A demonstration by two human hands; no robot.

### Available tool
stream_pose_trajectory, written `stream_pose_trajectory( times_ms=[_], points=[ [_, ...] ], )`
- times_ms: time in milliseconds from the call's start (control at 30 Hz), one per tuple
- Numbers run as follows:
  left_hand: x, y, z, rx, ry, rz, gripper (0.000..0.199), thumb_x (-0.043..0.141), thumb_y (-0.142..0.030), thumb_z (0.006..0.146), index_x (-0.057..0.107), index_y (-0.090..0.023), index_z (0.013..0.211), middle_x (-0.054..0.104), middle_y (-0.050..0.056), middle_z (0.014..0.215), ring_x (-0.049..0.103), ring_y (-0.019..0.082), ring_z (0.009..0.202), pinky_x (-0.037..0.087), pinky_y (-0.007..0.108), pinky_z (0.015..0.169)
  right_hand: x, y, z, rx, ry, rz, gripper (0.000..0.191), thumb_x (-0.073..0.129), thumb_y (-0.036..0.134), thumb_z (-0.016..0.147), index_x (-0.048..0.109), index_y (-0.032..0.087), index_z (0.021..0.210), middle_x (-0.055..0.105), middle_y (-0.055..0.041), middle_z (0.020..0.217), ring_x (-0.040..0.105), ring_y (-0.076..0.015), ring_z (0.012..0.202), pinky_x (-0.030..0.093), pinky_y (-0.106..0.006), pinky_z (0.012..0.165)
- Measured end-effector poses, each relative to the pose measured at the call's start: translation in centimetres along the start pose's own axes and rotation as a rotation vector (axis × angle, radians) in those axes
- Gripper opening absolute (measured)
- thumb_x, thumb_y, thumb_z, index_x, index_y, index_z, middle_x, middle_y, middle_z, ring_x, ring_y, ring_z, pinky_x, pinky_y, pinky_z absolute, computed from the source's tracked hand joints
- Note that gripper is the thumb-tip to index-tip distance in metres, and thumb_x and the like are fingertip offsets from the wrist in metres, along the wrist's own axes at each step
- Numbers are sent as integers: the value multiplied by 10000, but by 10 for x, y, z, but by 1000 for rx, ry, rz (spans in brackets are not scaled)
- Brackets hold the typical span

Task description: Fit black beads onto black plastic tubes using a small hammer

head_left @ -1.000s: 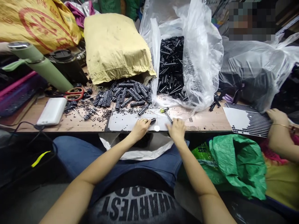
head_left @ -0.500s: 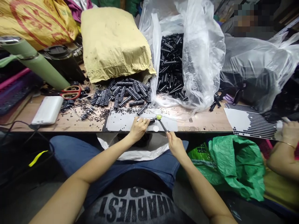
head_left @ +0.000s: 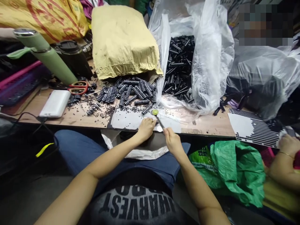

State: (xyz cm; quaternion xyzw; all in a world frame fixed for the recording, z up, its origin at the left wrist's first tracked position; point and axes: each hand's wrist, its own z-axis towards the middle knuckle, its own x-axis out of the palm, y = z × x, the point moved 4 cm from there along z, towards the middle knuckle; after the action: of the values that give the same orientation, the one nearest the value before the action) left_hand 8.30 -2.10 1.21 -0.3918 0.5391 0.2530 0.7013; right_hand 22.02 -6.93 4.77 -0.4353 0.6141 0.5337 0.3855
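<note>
My right hand (head_left: 172, 140) is closed around the handle of a small hammer-like tool (head_left: 161, 121). Its round yellow-green head is raised just beyond my left fingertips. With its fingers pinched, my left hand (head_left: 145, 128) holds a short black tube, mostly covered by the fingers, at the table's front edge. Beneath both hands lies a whitish sheet (head_left: 126, 122), dotted with tiny dark bits. A white round spot (head_left: 159, 128) shows beside the tool's handle. Behind the sheet is a pile of black tubes with pale studded rows (head_left: 137, 92).
Plain black tubes (head_left: 179, 67) fill a clear plastic bag (head_left: 208, 62). A yellow sack (head_left: 124, 40), red-handled scissors (head_left: 78, 88), a white power bank (head_left: 55, 103) and a green flask (head_left: 55, 65) stand leftward. A co-worker's hand (head_left: 287, 145) rests by a dotted sheet (head_left: 243, 125) at right.
The tool's head has lifted and swung left, away from the black tube's end. My left fingers now cover more of the tube. The whole view has shifted slightly.
</note>
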Motion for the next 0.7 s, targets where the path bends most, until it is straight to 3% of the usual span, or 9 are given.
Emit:
stream_pose_trajectory(
  times_ms=[100,200,267,333,400,500,600,700],
  points=[
    [-18,4,1,-39,-4,-23,291,470,-325,923,623,-137,1086,654,140,950,592,276,916,455,370,744,-11,-39,14,143,-98,-111,367,291,406,1008,575,183,946,646,-58,710,587,-191,626,264,-266,586],
    [-26,36,12,-325,-182,23,366,494,-317,907,562,-85,1182,626,194,1055,559,316,984,441,402,773,-13,-71,31,235,-159,-167,358,331,419,994,588,172,960,651,-84,768,584,-209,684,299,-278,617],
    [-24,59,20,-422,-239,7,321,497,-231,890,572,-80,1163,635,194,1038,556,323,1001,430,420,811,-15,-81,48,204,-223,-159,325,373,407,980,592,168,957,656,-110,872,586,-230,796,347,-292,673],
    [-23,72,25,-384,-301,-84,249,521,-186,860,612,-110,1078,655,156,973,573,300,976,431,412,836,-22,-81,72,107,-316,-144,281,400,365,969,591,158,968,640,-131,982,557,-248,929,380,-315,766],
    [-31,75,20,-305,-453,-216,187,562,-198,839,631,-143,1004,661,113,941,587,261,949,441,389,864,-33,-77,102,28,-413,-142,253,402,317,961,582,144,1002,614,-144,1047,510,-260,1013,379,-343,849],
    [-44,70,4,-227,-667,-382,150,613,-265,828,633,-172,944,653,74,934,586,223,946,442,370,910,-51,-75,155,50,-505,-159,230,430,262,937,558,124,1069,573,-167,1117,453,-279,1078,366,-385,891],
    [-38,65,-3,-223,-647,-528,172,630,-321,826,627,-182,928,657,70,939,592,221,949,454,361,898,-60,-76,200,109,-459,-160,219,484,193,887,576,96,1061,554,-200,1125,424,-310,1114,354,-432,906],
    [-23,66,-2,-288,-543,-717,221,572,-350,868,603,-178,1004,667,74,953,612,203,916,472,325,842,-59,-78,221,85,-364,-135,181,475,113,849,637,109,929,572,-185,1045,457,-299,1079,372,-434,897]
  ],
)
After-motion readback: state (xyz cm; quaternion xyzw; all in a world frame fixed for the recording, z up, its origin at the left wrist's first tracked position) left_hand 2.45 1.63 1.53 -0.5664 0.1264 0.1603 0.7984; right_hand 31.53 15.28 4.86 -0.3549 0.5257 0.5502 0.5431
